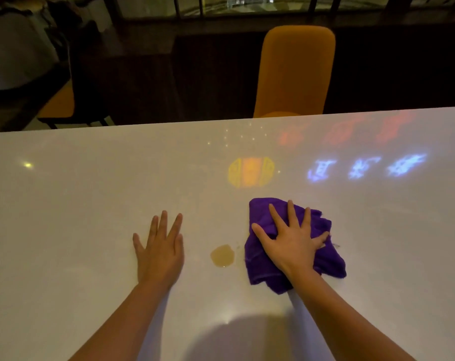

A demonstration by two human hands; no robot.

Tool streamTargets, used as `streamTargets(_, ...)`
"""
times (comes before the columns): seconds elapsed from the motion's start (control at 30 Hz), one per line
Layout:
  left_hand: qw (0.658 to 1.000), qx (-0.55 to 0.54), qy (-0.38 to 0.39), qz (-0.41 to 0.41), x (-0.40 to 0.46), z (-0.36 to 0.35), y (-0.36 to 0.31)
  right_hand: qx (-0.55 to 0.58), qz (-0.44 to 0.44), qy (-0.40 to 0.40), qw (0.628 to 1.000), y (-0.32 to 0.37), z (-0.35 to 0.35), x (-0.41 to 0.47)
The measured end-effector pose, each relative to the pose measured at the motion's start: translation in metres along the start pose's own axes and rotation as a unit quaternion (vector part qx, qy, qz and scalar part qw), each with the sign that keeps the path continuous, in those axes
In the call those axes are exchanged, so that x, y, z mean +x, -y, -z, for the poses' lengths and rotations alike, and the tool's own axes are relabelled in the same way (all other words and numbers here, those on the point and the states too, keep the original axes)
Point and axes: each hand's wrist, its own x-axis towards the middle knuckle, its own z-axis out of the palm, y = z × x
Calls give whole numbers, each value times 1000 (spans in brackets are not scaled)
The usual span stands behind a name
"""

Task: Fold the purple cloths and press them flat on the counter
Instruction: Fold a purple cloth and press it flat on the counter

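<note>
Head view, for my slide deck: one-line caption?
Right hand presses purple cloth on white counter beside a spill.

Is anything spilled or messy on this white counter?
Yes. A small tan puddle sits on the counter between the left hand and the bunched purple cloth under the right hand.

A dim room lay beyond the glossy white counter [91, 204], which reflected coloured lights. An orange chair [296, 71] stood at its far edge.

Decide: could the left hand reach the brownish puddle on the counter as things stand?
Probably yes: the left hand lies flat beside the brownish puddle, with only bare counter between them.
</note>
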Motion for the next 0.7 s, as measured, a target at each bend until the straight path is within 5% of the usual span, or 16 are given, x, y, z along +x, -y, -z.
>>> streamTargets(0.23,1000,18,-4,-2,-3,0,-1,-19,159,11,987,61,-36,-55)
streamTargets(0.37,1000,4,2,2,-3,2,0,-44,29,-18,998,-22,0,-24)
streamTargets(0.47,1000,4,2,3,-3,1,0,-8,-76,-34,996,-1,3,3)
streamTargets(0.6,1000,0,-22,-8,-3,-2,0,12,116,-18,993,75,-38,-38)
streamTargets(0.7,1000,-7,-28,-9,-3,-3,3,-21,175,-38,984,32,-38,-63)
